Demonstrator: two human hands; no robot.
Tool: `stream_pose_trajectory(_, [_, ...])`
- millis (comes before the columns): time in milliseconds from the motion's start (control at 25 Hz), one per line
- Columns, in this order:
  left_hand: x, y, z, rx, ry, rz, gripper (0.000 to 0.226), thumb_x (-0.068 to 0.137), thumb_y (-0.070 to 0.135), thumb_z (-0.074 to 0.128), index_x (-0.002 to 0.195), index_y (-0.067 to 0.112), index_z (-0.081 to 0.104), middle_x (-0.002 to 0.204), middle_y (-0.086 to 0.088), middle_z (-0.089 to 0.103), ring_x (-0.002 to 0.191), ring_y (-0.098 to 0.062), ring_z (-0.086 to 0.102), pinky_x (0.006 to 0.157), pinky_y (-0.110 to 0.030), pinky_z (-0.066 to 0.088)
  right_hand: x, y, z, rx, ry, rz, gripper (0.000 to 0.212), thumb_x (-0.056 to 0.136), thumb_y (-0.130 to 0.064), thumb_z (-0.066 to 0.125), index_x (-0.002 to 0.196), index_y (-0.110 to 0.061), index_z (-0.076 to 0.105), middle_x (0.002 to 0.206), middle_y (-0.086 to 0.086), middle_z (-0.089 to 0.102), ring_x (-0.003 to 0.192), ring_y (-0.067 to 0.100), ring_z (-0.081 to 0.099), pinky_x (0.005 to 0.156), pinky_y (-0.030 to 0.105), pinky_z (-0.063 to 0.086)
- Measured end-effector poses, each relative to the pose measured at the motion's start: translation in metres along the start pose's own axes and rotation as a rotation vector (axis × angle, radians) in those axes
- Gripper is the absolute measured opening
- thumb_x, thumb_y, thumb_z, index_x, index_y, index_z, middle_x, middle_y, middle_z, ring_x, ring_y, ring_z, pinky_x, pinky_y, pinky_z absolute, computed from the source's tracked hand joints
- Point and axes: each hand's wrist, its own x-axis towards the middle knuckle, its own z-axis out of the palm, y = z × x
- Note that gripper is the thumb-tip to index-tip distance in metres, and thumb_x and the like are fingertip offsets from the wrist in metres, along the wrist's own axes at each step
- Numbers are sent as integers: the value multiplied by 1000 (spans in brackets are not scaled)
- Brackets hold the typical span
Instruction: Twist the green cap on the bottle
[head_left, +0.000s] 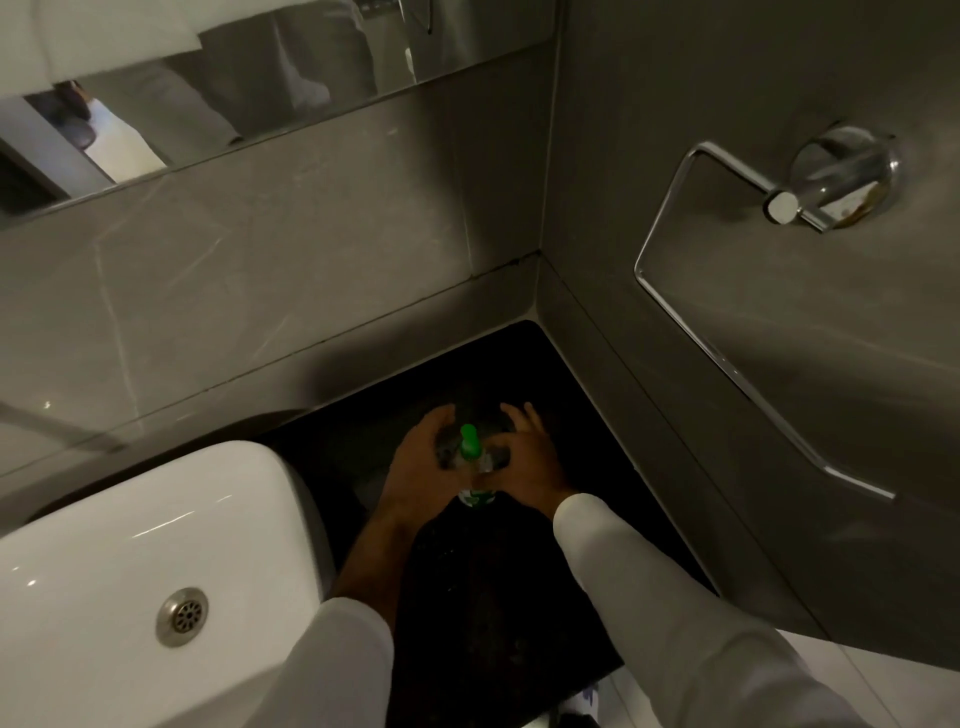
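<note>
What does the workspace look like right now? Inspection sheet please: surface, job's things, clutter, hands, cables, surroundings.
Surface: dark counter in a wall corner, dimly lit.
Job's things: bottle with a green pump top stands upright on the counter; its lower part bears a green and white label.
Clutter: nothing seen.
Hands: left hand and right hand cup the bottle from either side, fingers curled round it; both arms in white sleeves.
Cables: nothing seen.
Surroundings: white basin with metal drain to the left; mirror above the back wall; chrome towel ring on the right wall.
</note>
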Motion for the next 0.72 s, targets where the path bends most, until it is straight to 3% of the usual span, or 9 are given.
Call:
stream_pose_trajectory(80, [-1, 4, 3, 127, 103, -59, 37, 75, 34, 87, 102, 16, 69, 96, 2, 71, 87, -14, 69, 72, -34, 58, 0, -3, 1, 23, -7, 20, 35, 68, -40, 92, 94, -20, 81, 172, -8, 19, 162, 29, 1, 128, 57, 20])
stream_pose_trajectory(160, [1, 4, 3, 210, 125, -30, 22, 78, 33, 84, 82, 16, 70, 78, -2, 72, 74, -19, 70, 67, -37, 58, -1, -5, 3, 53, -11, 26, 34, 68, -38, 92, 94, -20, 81, 172, -9, 19, 162, 29, 1, 128, 57, 21])
stream_pose_trajectory(240, [5, 5, -3, 173, 45, 49, 11, 82, 28, 82, 80, 21, 74, 76, 5, 73, 74, 1, 68, 72, -30, 56, 0, -3, 2, 46, -4, 8, 38, 69, -39, 92, 100, -19, 82, 172, -7, 20, 162, 29, 1, 128, 57, 21])
stream_pose_trajectory(280, [6, 7, -8, 166, -20, 106, 7, 83, 26, 81, 87, 28, 75, 80, 14, 74, 81, 15, 64, 79, -16, 52, 0, -2, 1, 42, -1, 1, 40, 69, -40, 92, 102, -19, 82, 172, -7, 21, 162, 28, 1, 128, 56, 21])
stream_pose_trajectory(320, [6, 7, -12, 170, -65, 134, 21, 81, 27, 81, 99, 36, 72, 86, 27, 72, 86, 28, 56, 83, -1, 42, 1, -1, -1, 42, 1, 3, 41, 69, -40, 91, 104, -19, 82, 172, -6, 20, 162, 28, 2, 129, 55, 22])
stream_pose_trajectory(400, [5, 7, -14, 142, -94, 75, 32, 74, 42, 84, 102, 38, 70, 84, 38, 69, 85, 30, 55, 78, 5, 39, 1, -2, -1, 44, -4, 23, 39, 71, -37, 91, 104, -19, 81, 172, -7, 19, 162, 28, 3, 128, 54, 23])
stream_pose_trajectory(480, [6, 5, -9, 129, -12, -9, 23, 69, 51, 85, 76, 34, 71, 72, 19, 71, 77, 10, 66, 60, -7, 47, 2, -4, 2, 34, -15, 21, 35, 72, -34, 90, 102, -20, 81, 172, -8, 20, 162, 28, 3, 128, 55, 23])
stream_pose_trajectory(560, [8, 2, -5, 188, 44, -20, 25, 70, 56, 81, 67, 37, 66, 65, 12, 67, 69, -5, 67, 55, -23, 52, 1, -5, 3, 40, -14, 13, 35, 73, -34, 90, 103, -18, 81, 171, -8, 22, 162, 27, 4, 128, 55, 24])
stream_pose_trajectory(720, [10, -5, -7, 270, 14, 122, 40, 71, 67, 66, 84, 31, 77, 83, 19, 66, 100, -13, 57, 84, -45, 52, -1, -5, -1, 26, -35, -16, 39, 74, -33, 90, 109, -19, 80, 172, -7, 21, 162, 28, 3, 128, 55, 22])
